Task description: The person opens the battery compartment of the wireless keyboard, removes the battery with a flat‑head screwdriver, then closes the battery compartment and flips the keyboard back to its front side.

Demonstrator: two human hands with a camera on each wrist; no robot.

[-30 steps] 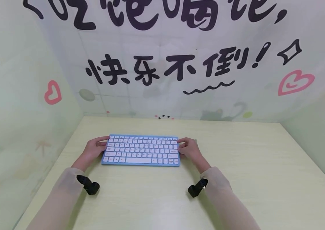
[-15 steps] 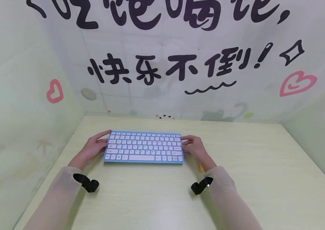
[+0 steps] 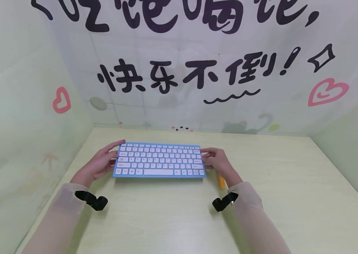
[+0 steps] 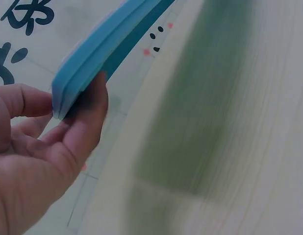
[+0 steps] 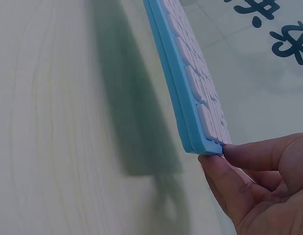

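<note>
A blue keyboard (image 3: 160, 160) with white keys is held off the table between both hands. My left hand (image 3: 98, 164) grips its left end. In the left wrist view, the thumb and fingers pinch the edge of the keyboard (image 4: 97, 63), with some fingers reaching underneath. At the opposite end, my right hand (image 3: 219, 162) pinches the right edge. The right wrist view has the thumb and fingers at a corner of the keyboard (image 5: 183, 88), its shadow falling apart from it on the table. An orange stick-like object (image 3: 221, 181) lies beside my right wrist, partly covered by it.
The pale wooden table (image 3: 166, 218) meets a back wall (image 3: 172, 113) printed with dark lettering. Side walls stand left and right. A black camera (image 3: 91, 200) is strapped to the left wrist, another black camera (image 3: 225, 201) to the right.
Both hands have raised the keyboard off the table, and it appears slightly larger and higher in view. More of the orange object now shows beside the right wrist.
</note>
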